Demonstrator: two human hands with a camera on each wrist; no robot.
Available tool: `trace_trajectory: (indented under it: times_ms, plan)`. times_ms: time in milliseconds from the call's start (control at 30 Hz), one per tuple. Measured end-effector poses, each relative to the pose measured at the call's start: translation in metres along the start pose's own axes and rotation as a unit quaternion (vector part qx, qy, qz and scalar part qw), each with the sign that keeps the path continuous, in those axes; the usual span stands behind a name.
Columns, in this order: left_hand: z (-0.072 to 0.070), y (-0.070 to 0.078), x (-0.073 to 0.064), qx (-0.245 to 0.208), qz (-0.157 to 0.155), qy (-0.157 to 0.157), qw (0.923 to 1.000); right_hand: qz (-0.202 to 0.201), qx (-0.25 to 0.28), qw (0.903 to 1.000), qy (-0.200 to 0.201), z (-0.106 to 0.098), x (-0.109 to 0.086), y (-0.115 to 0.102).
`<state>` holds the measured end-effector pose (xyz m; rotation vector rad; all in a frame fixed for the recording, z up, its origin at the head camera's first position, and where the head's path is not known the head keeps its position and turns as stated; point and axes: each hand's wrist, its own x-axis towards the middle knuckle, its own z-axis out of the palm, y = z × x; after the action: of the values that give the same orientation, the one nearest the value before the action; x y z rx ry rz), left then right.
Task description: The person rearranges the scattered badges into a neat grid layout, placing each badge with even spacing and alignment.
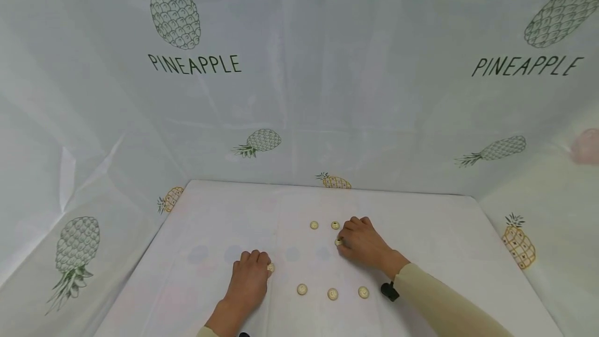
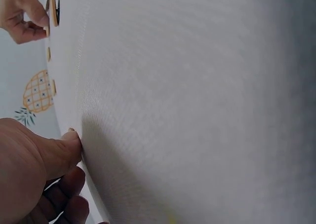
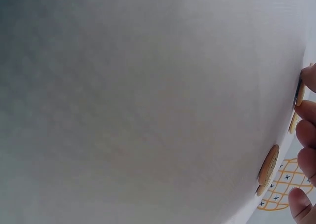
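Note:
Small round wooden discs with marks on their faces lie on the white table cover. My left hand point(image 1: 250, 278) is low at center-left, its fingers curled at the edge of one wooden disc point(image 1: 271, 268). In the left wrist view the thumb point(image 2: 61, 152) presses down at the cover and mostly hides that disc. Farther back on the right, my right hand point(image 1: 365, 244) pinches another wooden disc point(image 1: 338, 242). The right wrist view has this pinched disc point(image 3: 299, 92) on edge between fingertips. Just behind it lies a disc with a dark mark point(image 1: 335, 225).
Another disc point(image 1: 314, 225) sits at the back, left of the dark-marked one. Toward the front, three discs form a row: a left one point(image 1: 302, 289), a middle one point(image 1: 333, 294) and a right one point(image 1: 363, 292). A pineapple-print sheet point(image 1: 327, 98) hangs around the table point(image 1: 224, 207).

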<state>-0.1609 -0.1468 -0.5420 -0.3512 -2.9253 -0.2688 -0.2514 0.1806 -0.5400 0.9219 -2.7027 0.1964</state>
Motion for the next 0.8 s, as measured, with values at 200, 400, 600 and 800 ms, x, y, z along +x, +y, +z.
trace_trajectory:
  times_ms: [200, 400, 600, 800]
  plan:
    - [0.001, 0.000, 0.001, -0.002, -0.001, -0.002, 1.0000, 0.002, -0.001, 1.0000, 0.001, -0.001, 0.001, -0.002]
    - [-0.001, 0.001, 0.001, 0.000, 0.000, -0.004, 1.0000, 0.007, -0.007, 0.9999, -0.005, -0.001, 0.002, -0.002]
    - [0.000, 0.001, 0.002, 0.008, -0.005, -0.008, 0.9999, 0.012, -0.005, 0.9999, -0.007, -0.003, 0.002, -0.002]
    - [-0.004, 0.002, 0.001, 0.001, -0.005, -0.007, 1.0000, 0.052, 0.000, 0.9987, 0.004, -0.012, -0.006, 0.002]
